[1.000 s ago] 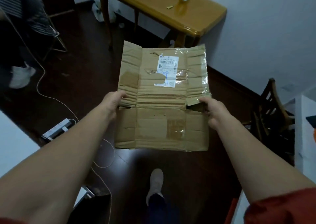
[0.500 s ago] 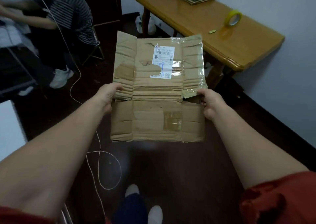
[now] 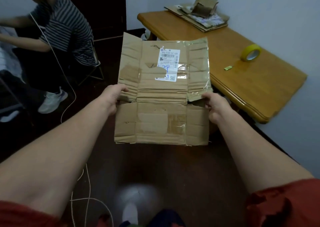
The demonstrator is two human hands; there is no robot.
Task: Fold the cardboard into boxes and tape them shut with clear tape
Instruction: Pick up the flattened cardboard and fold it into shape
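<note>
A flattened brown cardboard box (image 3: pixel 155 119) with a torn white shipping label and old clear tape hangs in the air in front of me. My left hand (image 3: pixel 113 96) grips its left edge at the middle crease. My right hand (image 3: pixel 215 107) grips the right edge at the same height. A yellow roll of tape (image 3: pixel 251 53) lies on the wooden table (image 3: pixel 251 88) to the right, beyond the cardboard.
A pile of more flattened cardboard (image 3: pixel 199 13) lies at the table's far end by the wall. A small yellow-green scrap (image 3: pixel 228 68) sits near the tape. A person in a striped shirt (image 3: pixel 64 29) stands at the left. A white cable (image 3: pixel 69 95) trails across the dark floor.
The view has swung to the right and I have stepped closer to the table, which now shows its cardboard pile. Both hands keep the same grip on the flat cardboard.
</note>
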